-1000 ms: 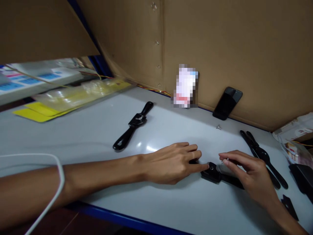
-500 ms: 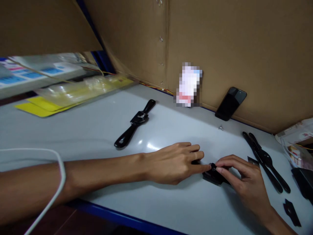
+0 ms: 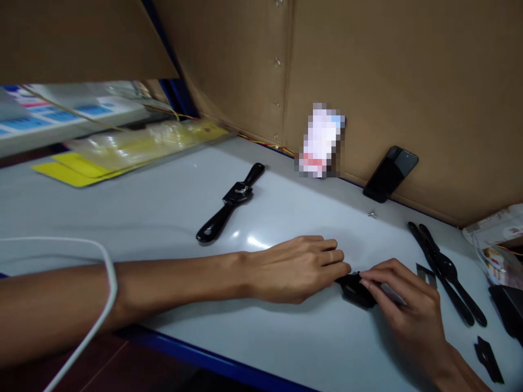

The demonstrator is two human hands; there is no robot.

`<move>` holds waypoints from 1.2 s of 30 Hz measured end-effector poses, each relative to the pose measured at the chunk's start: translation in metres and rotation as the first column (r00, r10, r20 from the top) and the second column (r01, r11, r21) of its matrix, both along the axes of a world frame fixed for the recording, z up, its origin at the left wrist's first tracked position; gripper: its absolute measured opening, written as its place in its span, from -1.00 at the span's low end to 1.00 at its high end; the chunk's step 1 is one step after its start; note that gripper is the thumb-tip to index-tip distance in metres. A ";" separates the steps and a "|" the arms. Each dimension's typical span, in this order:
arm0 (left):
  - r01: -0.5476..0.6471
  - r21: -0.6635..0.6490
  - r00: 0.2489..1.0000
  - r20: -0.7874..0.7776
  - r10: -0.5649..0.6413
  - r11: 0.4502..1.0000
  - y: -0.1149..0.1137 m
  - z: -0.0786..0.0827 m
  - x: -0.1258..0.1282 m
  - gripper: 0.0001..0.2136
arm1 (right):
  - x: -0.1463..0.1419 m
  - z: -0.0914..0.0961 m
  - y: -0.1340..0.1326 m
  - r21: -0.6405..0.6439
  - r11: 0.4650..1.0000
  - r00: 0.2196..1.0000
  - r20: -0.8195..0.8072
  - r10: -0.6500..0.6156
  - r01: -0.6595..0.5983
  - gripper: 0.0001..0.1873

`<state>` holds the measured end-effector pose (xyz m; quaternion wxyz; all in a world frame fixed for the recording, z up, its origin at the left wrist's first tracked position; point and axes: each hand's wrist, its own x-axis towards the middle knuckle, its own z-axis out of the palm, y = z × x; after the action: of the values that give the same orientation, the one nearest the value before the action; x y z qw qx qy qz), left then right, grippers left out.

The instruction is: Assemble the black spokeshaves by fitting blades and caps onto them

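Observation:
A black spokeshave (image 3: 356, 294) lies low over the table, its middle body showing between my hands. My left hand (image 3: 300, 269) is closed around its left handle, which the fingers mostly cover. At the top of the body, my right hand (image 3: 412, 305) pinches with thumb and forefinger; the small part between the fingertips is too hidden to name. Another spokeshave (image 3: 235, 196), with a silvery wing screw on its body, rests farther left. Right of my right hand lie two long black spokeshave bodies (image 3: 447, 272), a flat dark blade (image 3: 425, 275) and a black plate (image 3: 488, 359).
A small silvery wing screw (image 3: 371, 214) lies near the back. One phone (image 3: 390, 174) and a blurred-out bright rectangle (image 3: 322, 141) lean against the cardboard wall (image 3: 388, 71). Yellow sheets with clear plastic (image 3: 122, 158) lie at left. A white cable (image 3: 108, 283) crosses my left forearm.
My left forefinger has drawn back from the small dark knob on the spokeshave and curled in. The right fingertips stay at the body's top. The view has shifted slightly.

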<state>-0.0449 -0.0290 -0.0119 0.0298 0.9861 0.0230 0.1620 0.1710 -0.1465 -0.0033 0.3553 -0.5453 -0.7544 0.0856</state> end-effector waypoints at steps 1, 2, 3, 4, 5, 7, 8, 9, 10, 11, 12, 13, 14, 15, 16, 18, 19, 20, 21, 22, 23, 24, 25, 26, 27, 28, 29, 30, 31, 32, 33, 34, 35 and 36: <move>-0.001 -0.011 1.000 0.001 0.001 1.000 0.000 0.000 0.000 -0.79 | 0.000 0.000 0.000 0.017 1.000 0.999 0.039 0.017 -0.018 -0.83; 0.000 -0.018 1.000 0.004 0.000 1.000 0.001 0.000 0.000 -0.81 | -0.001 0.000 -0.001 0.027 0.999 0.997 0.075 0.032 -0.034 -0.82; 0.004 -0.024 1.000 0.008 -0.004 1.000 0.001 0.000 0.000 -0.80 | -0.002 0.000 -0.001 0.033 0.998 0.993 0.105 0.043 -0.047 -0.82; 0.007 -0.031 1.000 0.013 -0.006 1.000 0.001 -0.001 0.000 -0.79 | -0.002 0.001 0.000 0.034 0.998 0.990 0.129 0.051 -0.056 -0.82; 0.005 -0.037 1.000 0.021 -0.004 0.999 0.001 -0.001 0.000 -0.77 | -0.003 0.002 0.000 0.037 0.997 0.988 0.147 0.055 -0.061 -0.82; -0.002 -0.049 0.999 0.038 0.004 0.999 0.001 -0.001 -0.001 -0.76 | -0.004 0.005 0.003 0.044 0.996 0.983 0.174 0.063 -0.072 -0.82; -0.007 -0.053 0.999 0.043 0.010 0.999 0.001 -0.002 -0.001 -0.76 | -0.004 0.007 0.004 0.045 0.996 0.982 0.179 0.066 -0.075 -0.83; -0.010 -0.057 0.999 0.046 0.012 0.998 0.001 -0.002 -0.001 -0.76 | -0.004 0.009 0.006 0.037 0.996 0.982 0.174 0.068 -0.075 -0.83; -0.012 -0.061 0.999 0.048 0.015 0.998 0.000 -0.002 -0.001 -0.76 | -0.003 0.010 0.007 0.014 0.997 0.985 0.158 0.067 -0.070 -0.83; -0.012 -0.065 0.999 0.048 0.016 0.998 0.000 -0.002 -0.001 -0.77 | -0.002 0.012 0.009 -0.029 0.998 0.990 0.129 0.059 -0.056 -0.83; -0.012 -0.066 0.999 0.046 0.015 0.998 -0.001 -0.002 -0.001 -0.77 | -0.001 0.013 0.010 -0.089 0.995 0.994 0.095 0.047 -0.039 -0.83; -0.012 -0.067 0.999 0.045 0.015 0.998 -0.001 -0.002 -0.001 -0.78 | 0.000 0.014 0.012 -0.157 0.987 0.998 0.060 0.031 -0.021 -0.83; -0.011 -0.067 0.999 0.043 0.014 0.998 -0.002 -0.002 -0.001 -0.78 | 0.002 0.015 0.013 -0.221 0.975 0.999 0.033 0.011 -0.004 -0.84; -0.011 -0.067 0.999 0.041 0.014 0.998 -0.002 -0.001 -0.001 -0.78 | 0.004 0.016 0.014 -0.274 0.962 1.000 0.018 -0.009 0.014 -0.84; -0.009 -0.067 0.999 0.040 0.012 0.998 -0.002 -0.001 -0.001 -0.77 | 0.006 0.016 0.015 -0.307 0.951 1.000 0.016 -0.027 0.030 -0.85; -0.005 -0.069 0.999 0.041 0.008 0.998 -0.003 0.000 -0.002 -0.76 | 0.009 0.017 0.015 -0.312 0.948 0.998 0.047 -0.044 0.057 -0.83; -0.005 -0.072 0.999 0.043 0.008 0.997 -0.003 0.000 -0.002 -0.78 | 0.010 0.017 0.015 -0.286 0.956 0.996 0.078 -0.042 0.063 -0.82; -0.007 -0.076 0.999 0.044 0.010 0.997 -0.003 0.000 -0.002 -0.79 | 0.011 0.017 0.014 -0.249 0.967 0.993 0.113 -0.030 0.057 -0.80; -0.009 -0.081 0.999 0.045 0.013 0.997 -0.003 0.000 -0.002 -0.81 | 0.012 0.018 0.012 -0.207 0.977 0.988 0.152 -0.014 0.045 -0.79; -0.010 -0.084 0.999 0.044 0.014 0.996 -0.003 0.000 -0.002 -0.82 | 0.012 0.017 0.011 -0.169 0.985 0.982 0.191 0.003 0.030 -0.77; -0.011 -0.086 0.999 0.042 0.014 0.996 -0.003 0.000 -0.002 -0.82 | 0.012 0.017 0.009 -0.136 0.991 0.974 0.226 0.018 0.014 -0.76; -0.008 -0.087 0.999 0.042 0.012 0.996 -0.003 0.000 -0.001 -0.83 | 0.012 0.017 0.007 -0.116 0.993 0.967 0.253 0.034 -0.005 -0.76; -0.003 -0.086 0.999 0.043 0.007 0.996 -0.003 0.000 -0.001 -0.83 | 0.011 0.016 0.005 -0.104 0.994 0.961 0.271 0.049 -0.021 -0.74; 0.002 -0.084 0.999 0.047 0.002 0.996 -0.003 -0.001 -0.001 -0.83 | 0.011 0.015 0.004 -0.097 0.995 0.959 0.278 0.062 -0.037 -0.72; 0.007 -0.084 0.999 0.048 -0.003 0.996 -0.003 -0.001 -0.001 -0.84 | 0.011 0.015 0.004 -0.091 0.995 0.957 0.279 0.074 -0.050 -0.70; 0.010 -0.086 0.999 0.051 -0.006 0.996 -0.002 -0.001 0.000 -0.84 | 0.011 0.015 0.004 -0.085 0.994 0.957 0.277 0.085 -0.063 -0.69; 0.011 -0.089 0.999 0.052 -0.006 0.996 -0.002 -0.001 0.000 -0.84 | 0.012 0.015 0.004 -0.078 0.994 0.957 0.276 0.089 -0.070 -0.67; 0.011 -0.094 0.999 0.049 -0.006 0.995 -0.002 -0.001 0.000 -0.83 | 0.012 0.015 0.005 -0.068 0.995 0.957 0.278 0.086 -0.070 -0.66; 0.011 -0.101 0.999 0.045 -0.007 0.995 -0.002 -0.001 -0.001 -0.82 | 0.013 0.016 0.005 -0.052 0.997 0.957 0.280 0.075 -0.063 -0.66; 0.011 -0.104 0.999 0.041 -0.007 0.994 -0.002 -0.001 -0.001 -0.81 | 0.014 0.017 0.005 -0.041 0.998 0.959 0.277 0.063 -0.054 -0.69; 0.011 -0.106 0.999 0.039 -0.007 0.994 -0.002 -0.001 -0.001 -0.80 | 0.014 0.018 0.005 -0.036 0.998 0.963 0.266 0.052 -0.044 -0.74; 0.013 -0.106 0.999 0.036 -0.009 0.994 -0.002 -0.001 -0.001 -0.79 | 0.014 0.019 0.005 -0.040 0.998 0.969 0.243 0.047 -0.038 -0.80; 0.015 -0.104 0.999 0.035 -0.011 0.994 -0.002 0.000 -0.001 -0.79 | 0.014 0.019 0.005 -0.051 0.998 0.976 0.213 0.049 -0.039 -0.85; 0.015 -0.101 0.999 0.036 -0.011 0.995 -0.002 0.000 -0.001 -0.79 | 0.013 0.019 0.005 -0.069 0.997 0.982 0.180 0.057 -0.045 -0.87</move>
<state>-0.0461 -0.0312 -0.0121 0.0813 0.9804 0.0243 0.1780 0.1837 -0.1417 0.0155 0.2646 -0.5425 -0.7943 0.0688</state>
